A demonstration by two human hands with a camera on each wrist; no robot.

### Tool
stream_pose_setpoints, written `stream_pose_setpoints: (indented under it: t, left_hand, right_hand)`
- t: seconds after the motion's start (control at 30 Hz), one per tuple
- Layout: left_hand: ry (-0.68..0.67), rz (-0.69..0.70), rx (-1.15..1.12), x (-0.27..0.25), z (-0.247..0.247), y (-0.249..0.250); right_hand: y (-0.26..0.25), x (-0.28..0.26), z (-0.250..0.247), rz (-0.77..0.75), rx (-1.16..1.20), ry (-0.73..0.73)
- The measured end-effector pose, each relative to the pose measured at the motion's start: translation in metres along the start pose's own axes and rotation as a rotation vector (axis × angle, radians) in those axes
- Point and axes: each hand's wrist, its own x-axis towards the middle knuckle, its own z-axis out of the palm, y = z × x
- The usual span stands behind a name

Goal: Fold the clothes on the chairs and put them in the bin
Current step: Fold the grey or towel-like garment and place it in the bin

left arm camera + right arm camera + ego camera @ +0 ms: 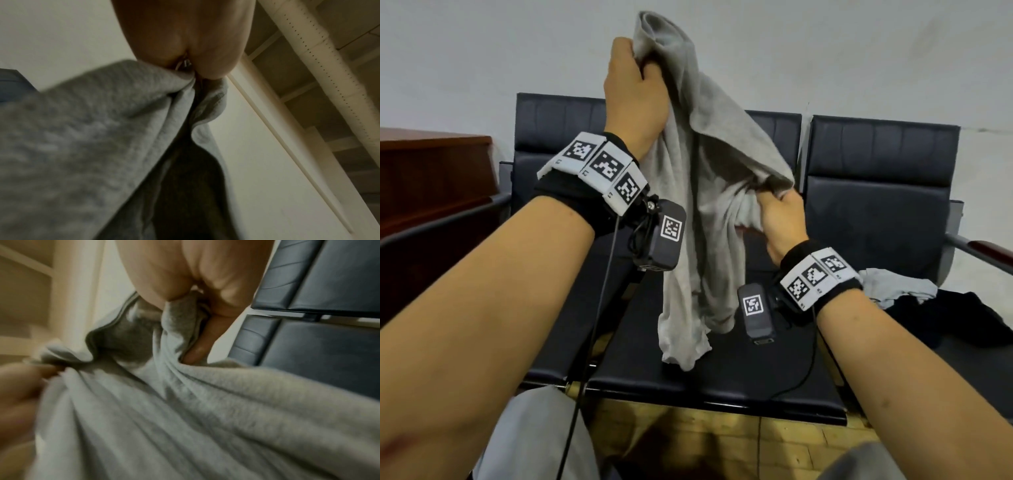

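Our head camera looks down at the dark padded chairs (876,205); our 2 wrist cameras sit close, angled upward, sharing the crumpled grey knit garment (698,205).

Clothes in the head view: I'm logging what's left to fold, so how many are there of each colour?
Grey: 1, the grey garment held up by the left hand and right hand.
Light blue-grey: 1, the crumpled piece on the chair seat.
Black: 1, the black garment beside it.
Total: 3.

Heathered light-grey knit garment (698,192); dark navy padded leather chairs (876,192); black-and-white checker-coded wrist bands (602,168); reddish-brown wooden cabinet (431,171); pale blue-grey cloth (897,286) beside black cloth (955,318).
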Motion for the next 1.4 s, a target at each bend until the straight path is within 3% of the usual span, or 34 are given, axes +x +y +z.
stream_pose_setpoints:
  t: [0.3, 0.47, 0.57, 0.8, 1.0, 1.1, 1.2, 1.4]
  left_hand:
    - [0.122, -0.012, -0.087, -0.006, -0.017, 0.019]
    - [0.239, 0.083, -0.160, 0.001, -0.022, 0.026]
    - [0.237, 0.107, -0.129, 0.000, -0.014, 0.020]
    - [0.126, -0.139, -0.004, -0.013, 0.027, -0.064]
    - [-0.156, -0.338, 0.369, -0.028, 0.063, -0.198]
    - [-0.321, -0.471, 0.510, -0.046, 0.078, -0.279]
    - [-0.362, -0.631, 0.506, -0.065, 0.092, -0.345]
    - [-0.444, -0.809, 0.363, -0.094, 0.123, -0.428]
  right_hand:
    - [-0.124, -0.018, 0.011, -0.193, 0.392, 0.031]
    - [-0.141, -0.006, 0.011, -0.352, 0.460, 0.096]
    - [-0.129, 0.009, 0.009, -0.344, 0.431, 0.132]
    - [-0.028, 0.054, -0.003, -0.121, 0.169, 0.215]
    - [0.095, 0.107, -0.033, 0.077, -0.401, 0.459]
    - [0.168, 0.131, -0.051, 0.254, -0.551, 0.410]
    - [0.229, 0.142, -0.069, 0.410, -0.764, 0.318]
    - [0.306, 0.156, -0.079, 0.504, -0.838, 0.261]
